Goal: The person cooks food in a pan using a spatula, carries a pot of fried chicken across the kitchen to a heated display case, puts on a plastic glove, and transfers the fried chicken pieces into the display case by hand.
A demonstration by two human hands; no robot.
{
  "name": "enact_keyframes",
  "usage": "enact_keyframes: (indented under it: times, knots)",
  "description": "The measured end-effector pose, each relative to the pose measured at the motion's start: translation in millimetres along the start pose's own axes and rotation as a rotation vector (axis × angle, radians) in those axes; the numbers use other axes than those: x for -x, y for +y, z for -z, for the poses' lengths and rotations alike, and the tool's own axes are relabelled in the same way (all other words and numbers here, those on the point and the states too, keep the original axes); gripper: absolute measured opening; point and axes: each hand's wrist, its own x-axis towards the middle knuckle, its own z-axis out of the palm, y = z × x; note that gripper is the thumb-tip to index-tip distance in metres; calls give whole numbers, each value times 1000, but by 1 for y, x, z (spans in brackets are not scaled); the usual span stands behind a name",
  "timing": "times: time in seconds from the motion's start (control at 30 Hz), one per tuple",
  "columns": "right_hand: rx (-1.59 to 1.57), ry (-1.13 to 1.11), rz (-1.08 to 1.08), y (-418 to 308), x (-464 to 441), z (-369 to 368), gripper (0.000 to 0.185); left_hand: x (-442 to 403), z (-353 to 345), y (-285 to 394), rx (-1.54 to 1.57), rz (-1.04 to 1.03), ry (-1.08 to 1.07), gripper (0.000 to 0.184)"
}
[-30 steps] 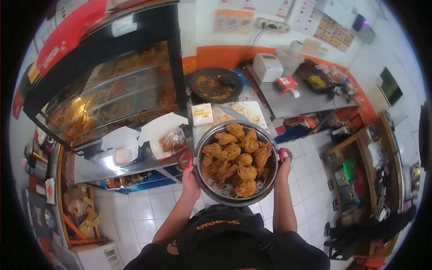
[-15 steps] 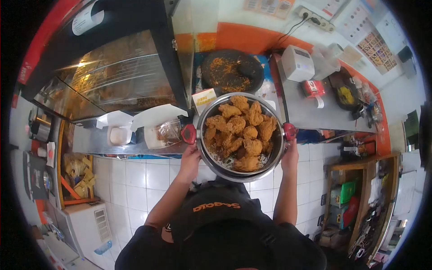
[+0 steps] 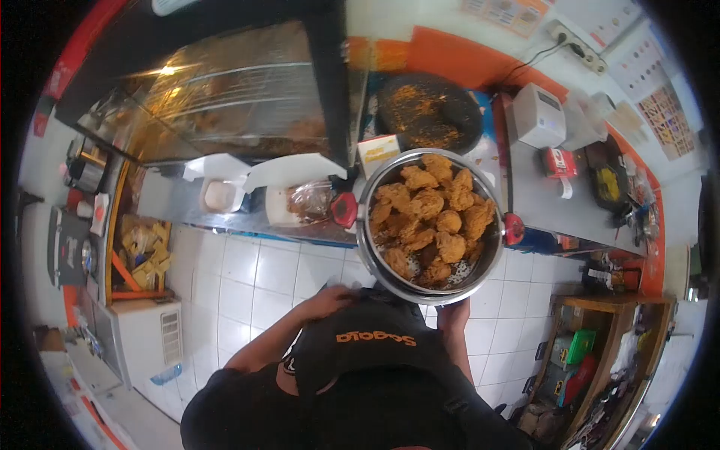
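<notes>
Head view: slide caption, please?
Fried chicken in a red-handled metal pot, right hand partly hidden beneath it, left hand apart.

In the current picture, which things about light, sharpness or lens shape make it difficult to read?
In the head view, wide-lens distortion curves the outer edges and blackens the corners; a lamp glares in the display cabinet, whose contents look hazy; the floor tiles show bright reflections; the fried chicken reads fairly clearly.

Food shop with glass display cabinet (image 3: 240, 97)
</notes>
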Motion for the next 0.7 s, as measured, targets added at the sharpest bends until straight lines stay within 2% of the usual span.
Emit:
enact_keyframes:
  times: [0.03, 0.1, 0.2, 0.3, 0.33, 0.37, 0.43, 0.5, 0.53, 0.63, 0.7]
  knots:
    - [25, -16, 11, 3, -2, 3, 47, 2, 2, 7, -259, -23, 42, 27]
    - [68, 102, -72, 14, -3, 9, 49, -5, 11, 20, -777, -69, 106, 27]
    - [229, 210, -190, 28, -14, 18, 49, -11, 3, -22, -802, 63, -10, 25]
    - [354, 173, -300, 40, -15, 23, 41, 2, 11, -37, -604, 50, 143, 21]
    - [446, 189, -342, 47, -14, 17, 38, 9, 27, -18, -599, 63, 134, 21]
    - [487, 67, -368, 53, -14, 23, 39, 9, 33, -26, -569, 15, 168, 21]
    - [954, -313, -399, 57, -20, 14, 44, 7, 44, -43, -501, -74, 235, 22]
    - [1165, -502, -300, 59, -13, -16, 50, 15, 51, -35, -213, -44, 351, 22]
    - [1189, -523, -286, 72, -17, -25, 51, 13, 52, -62, -284, -287, 391, 23]
    - [1087, -637, -265, 96, -11, -64, 54, 26, 57, -23, 241, 157, 316, 23]
    - [1034, -772, -251, 102, -5, -98, 54, 27, 53, -15, 439, 165, 288, 22]
